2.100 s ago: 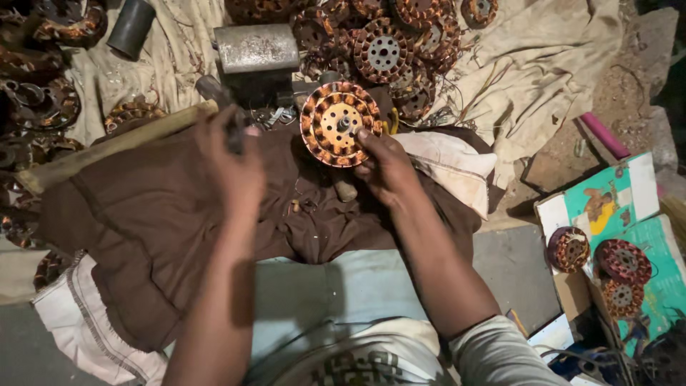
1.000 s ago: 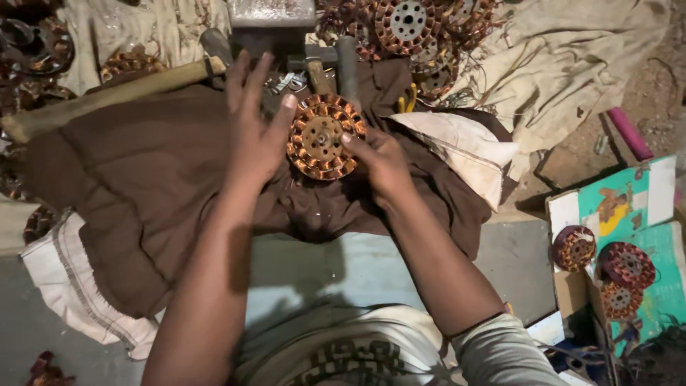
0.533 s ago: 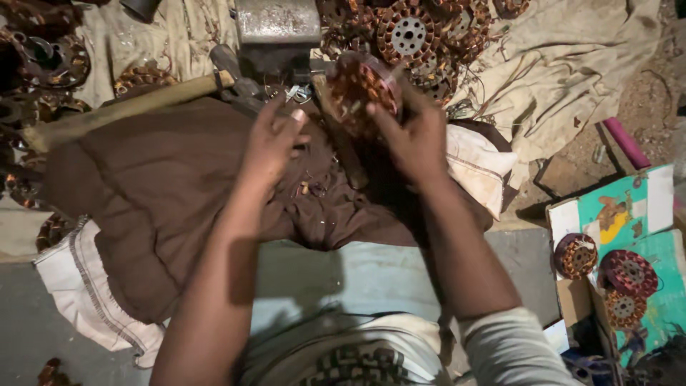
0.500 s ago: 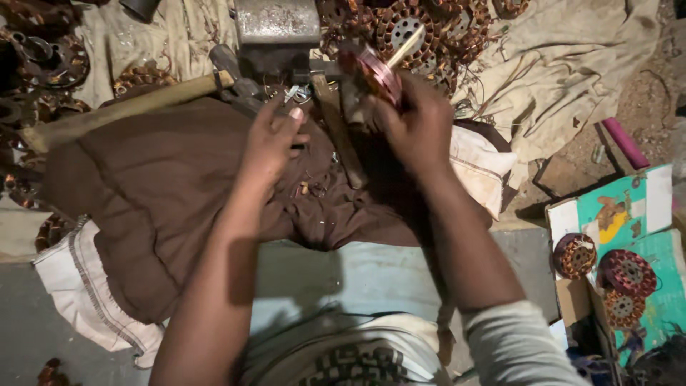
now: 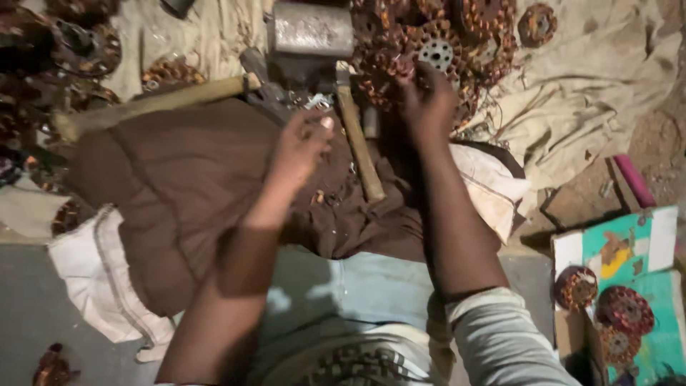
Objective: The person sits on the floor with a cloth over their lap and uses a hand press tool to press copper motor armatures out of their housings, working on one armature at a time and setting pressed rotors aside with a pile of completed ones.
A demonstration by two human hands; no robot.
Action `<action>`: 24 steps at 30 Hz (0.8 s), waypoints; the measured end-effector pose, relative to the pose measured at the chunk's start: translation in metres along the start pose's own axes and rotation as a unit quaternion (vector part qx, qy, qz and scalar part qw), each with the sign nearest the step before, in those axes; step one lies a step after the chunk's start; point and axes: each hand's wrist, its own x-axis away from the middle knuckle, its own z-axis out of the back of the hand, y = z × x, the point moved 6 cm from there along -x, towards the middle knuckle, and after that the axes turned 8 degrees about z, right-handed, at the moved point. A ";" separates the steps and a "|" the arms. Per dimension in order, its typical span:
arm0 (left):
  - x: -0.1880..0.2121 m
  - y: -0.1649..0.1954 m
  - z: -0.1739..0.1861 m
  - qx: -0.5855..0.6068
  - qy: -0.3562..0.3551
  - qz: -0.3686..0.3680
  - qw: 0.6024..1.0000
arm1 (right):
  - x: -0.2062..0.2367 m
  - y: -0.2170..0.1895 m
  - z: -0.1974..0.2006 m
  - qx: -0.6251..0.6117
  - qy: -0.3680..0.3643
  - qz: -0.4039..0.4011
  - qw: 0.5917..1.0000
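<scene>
Floor (image 5: 28, 314) spread with beige cloth (image 5: 593, 93); brown cloth (image 5: 179, 186), copper-wound stators (image 5: 436, 50), wooden-handled hammers (image 5: 357, 143), metal block (image 5: 312, 30) on top.

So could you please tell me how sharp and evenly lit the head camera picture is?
Head view: both hands, left hand and right hand, are smeared by motion blur; the light is dim and warm, the far left edge sinks into shadow, and the pale cloth at upper right is brightest; no glare.

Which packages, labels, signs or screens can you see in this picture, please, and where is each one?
Printed cardboard sheet: on the floor at the lower right, flat and roughly rectangular, teal-green with a white border and yellow and brown patches; three round copper-wound coils lie on it.
No screens or signs show.
</scene>
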 end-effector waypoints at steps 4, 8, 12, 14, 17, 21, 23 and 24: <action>0.010 0.013 -0.004 -0.138 0.015 -0.041 0.989 | 0.010 0.043 0.011 -0.232 -0.027 -0.307 0.922; 0.020 0.017 -0.006 -0.196 0.038 0.016 0.980 | 0.054 -0.003 -0.001 -0.593 -0.132 -0.446 0.658; 0.031 0.036 -0.008 -0.218 0.043 -0.079 0.972 | 0.072 -0.026 -0.006 -0.575 -0.173 -0.436 0.670; 0.037 0.043 -0.001 -0.178 0.041 -0.107 0.977 | 0.071 -0.029 -0.009 -0.556 -0.195 -0.411 0.695; 0.043 0.050 0.018 -0.062 0.044 -0.101 0.992 | 0.067 -0.045 -0.009 -0.546 -0.221 -0.352 0.728; 0.031 0.039 0.027 0.024 0.103 0.016 0.994 | 0.045 -0.058 -0.006 -0.518 -0.187 -0.451 0.703; 0.022 0.035 0.020 0.026 0.097 0.016 0.995 | 0.002 -0.041 0.002 -0.471 -0.094 -0.512 0.712; 0.018 0.034 0.014 0.019 0.078 0.001 0.997 | -0.039 -0.029 0.008 -0.460 -0.064 -0.461 0.756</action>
